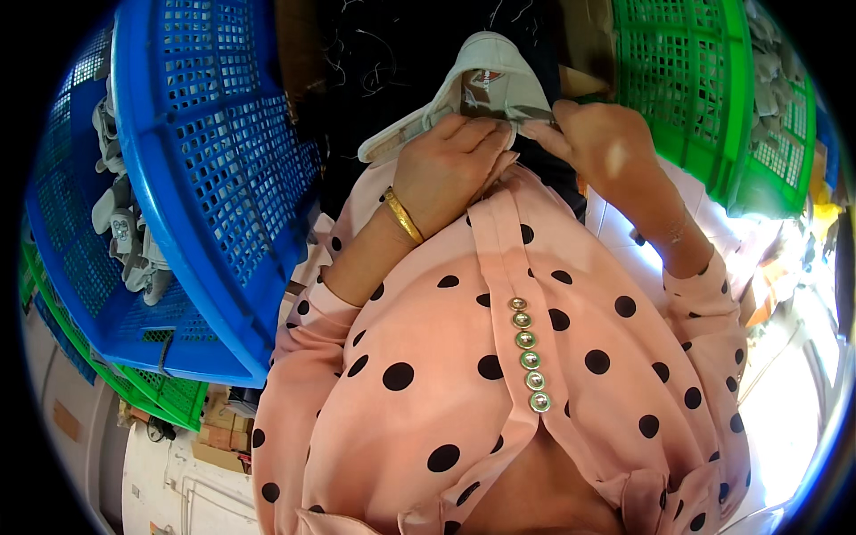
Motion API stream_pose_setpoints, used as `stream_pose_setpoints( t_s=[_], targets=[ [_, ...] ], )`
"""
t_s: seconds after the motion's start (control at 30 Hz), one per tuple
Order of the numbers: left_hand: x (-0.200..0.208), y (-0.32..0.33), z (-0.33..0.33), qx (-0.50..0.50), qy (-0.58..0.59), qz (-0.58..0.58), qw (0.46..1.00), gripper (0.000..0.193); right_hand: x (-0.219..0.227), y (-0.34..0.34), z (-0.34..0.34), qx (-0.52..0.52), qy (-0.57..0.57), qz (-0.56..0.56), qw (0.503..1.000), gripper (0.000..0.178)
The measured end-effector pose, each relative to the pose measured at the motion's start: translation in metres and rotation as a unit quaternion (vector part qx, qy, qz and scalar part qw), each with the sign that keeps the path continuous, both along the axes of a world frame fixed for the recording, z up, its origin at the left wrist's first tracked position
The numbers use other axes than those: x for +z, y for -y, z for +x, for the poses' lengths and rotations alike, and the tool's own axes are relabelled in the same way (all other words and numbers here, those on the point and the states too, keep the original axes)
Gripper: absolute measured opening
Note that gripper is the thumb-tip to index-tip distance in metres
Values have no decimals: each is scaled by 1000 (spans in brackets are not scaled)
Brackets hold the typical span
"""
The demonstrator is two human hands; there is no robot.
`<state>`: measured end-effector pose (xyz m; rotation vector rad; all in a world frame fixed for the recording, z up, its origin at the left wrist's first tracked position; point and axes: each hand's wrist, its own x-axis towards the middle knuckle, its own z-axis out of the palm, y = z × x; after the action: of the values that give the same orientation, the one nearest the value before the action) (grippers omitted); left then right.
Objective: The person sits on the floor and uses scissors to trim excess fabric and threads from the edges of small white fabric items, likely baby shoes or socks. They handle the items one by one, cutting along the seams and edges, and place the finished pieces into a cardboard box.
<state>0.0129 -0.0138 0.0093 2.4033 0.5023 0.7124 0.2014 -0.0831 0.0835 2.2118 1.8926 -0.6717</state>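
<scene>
One wide fisheye view looks from the person's head, the left of a side-by-side pair, and faces steeply down along the front of the body. The shirt (428, 321) lies nearest and fills the lower middle, its open neck at the bottom edge. The left hand (450, 165) and right hand (602, 143) come farther off, above the middle. A blue crate (160, 196) flanks the view on the left and a green crate (678, 80) on the right, their edges bowed by the lens. Black rounds off the corners; at far right, glare makes depth hard to judge.
</scene>
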Motion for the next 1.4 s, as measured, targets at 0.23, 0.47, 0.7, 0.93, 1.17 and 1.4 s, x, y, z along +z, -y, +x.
stream_pose_setpoints(
  t_s=[0.23,0.47,0.7,0.93,1.17,1.4],
  targets=[
    [9,-4,6,88,-64,-97,989,21,-31,15,-5,-225,-249,124,934,36],
    [2,-29,26,28,-181,-83,980,16,-63,10,-9,-268,-360,132,884,21],
    [-1,-26,31,50,-166,-65,983,8,-55,0,-8,-277,-424,102,856,17],
    [89,-42,-17,68,154,-619,767,11,-21,-9,1,-312,-367,76,873,15],
    [170,-52,-115,43,-131,-174,975,32,36,9,148,-347,-525,518,579,16],
    [201,-126,-229,450,-68,-157,876,28,33,-37,90,-454,-648,357,497,31]
  ],
)
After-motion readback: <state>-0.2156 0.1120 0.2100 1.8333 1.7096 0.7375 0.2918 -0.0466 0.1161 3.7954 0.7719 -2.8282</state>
